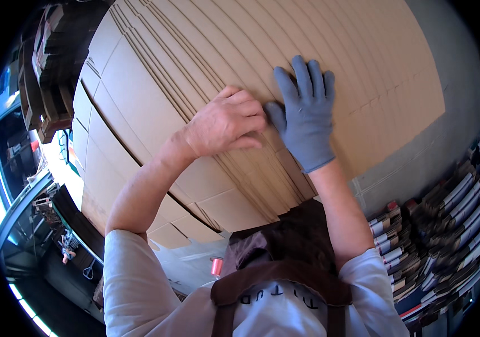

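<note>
Overlapping flat brown cardboard sheets fan out in front of me, their edges forming long slanting rows. My left hand is bare and rests over the middle of the rows. Its fingers are curled in, and what they hold, if anything, is hidden beneath the hand. Just to the right, my right hand wears a grey glove. That hand lies palm down on the cardboard with its fingers spread, its thumb close to the left hand's fingers.
Bundled flat stacks stand on the floor at the lower right. Dark wooden pallets are piled at the upper left. A red spool sits near my apron. Another person is far off at the left.
</note>
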### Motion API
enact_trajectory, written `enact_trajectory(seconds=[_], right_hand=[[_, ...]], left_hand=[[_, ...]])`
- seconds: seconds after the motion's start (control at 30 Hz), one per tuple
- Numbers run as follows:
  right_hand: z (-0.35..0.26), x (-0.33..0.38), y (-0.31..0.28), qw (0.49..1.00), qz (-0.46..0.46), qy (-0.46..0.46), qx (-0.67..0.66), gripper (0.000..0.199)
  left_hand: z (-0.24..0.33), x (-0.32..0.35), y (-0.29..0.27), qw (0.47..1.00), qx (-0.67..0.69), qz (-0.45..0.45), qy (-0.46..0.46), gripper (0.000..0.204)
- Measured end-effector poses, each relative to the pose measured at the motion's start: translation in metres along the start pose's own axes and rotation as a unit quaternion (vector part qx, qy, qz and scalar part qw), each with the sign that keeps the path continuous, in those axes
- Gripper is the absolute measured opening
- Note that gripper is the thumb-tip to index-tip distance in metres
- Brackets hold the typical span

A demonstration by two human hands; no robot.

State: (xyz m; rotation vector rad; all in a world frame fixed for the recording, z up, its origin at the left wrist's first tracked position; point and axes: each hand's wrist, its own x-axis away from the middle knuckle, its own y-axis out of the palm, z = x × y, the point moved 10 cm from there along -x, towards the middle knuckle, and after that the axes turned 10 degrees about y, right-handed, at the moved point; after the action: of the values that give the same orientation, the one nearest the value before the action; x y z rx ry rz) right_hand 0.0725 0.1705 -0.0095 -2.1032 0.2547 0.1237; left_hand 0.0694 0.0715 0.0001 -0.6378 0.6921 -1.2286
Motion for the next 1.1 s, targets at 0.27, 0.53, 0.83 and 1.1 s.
enact_trajectory(seconds=[0.27, 0.53, 0.83, 1.1], right_hand=[[-0.002, 0.004, -0.004, 1.000, -0.019, -0.006, 0.020, 0.064], [-0.028, 0.018, 0.004, 0.996, -0.081, 0.024, 0.023, 0.064], [-0.029, 0.019, 0.008, 0.994, -0.097, 0.038, 0.035, 0.065], [-0.028, 0.020, 0.011, 0.994, -0.101, 0.035, 0.040, 0.066]], left_hand=[[0.000, 0.003, -0.004, 1.000, 0.002, 0.017, -0.002, 0.029], [-0.021, 0.035, -0.045, 0.992, -0.099, 0.063, -0.049, 0.031], [-0.028, 0.033, -0.048, 0.995, -0.097, 0.028, -0.010, 0.035], [-0.032, 0.034, -0.044, 0.996, -0.092, 0.012, -0.014, 0.035]])
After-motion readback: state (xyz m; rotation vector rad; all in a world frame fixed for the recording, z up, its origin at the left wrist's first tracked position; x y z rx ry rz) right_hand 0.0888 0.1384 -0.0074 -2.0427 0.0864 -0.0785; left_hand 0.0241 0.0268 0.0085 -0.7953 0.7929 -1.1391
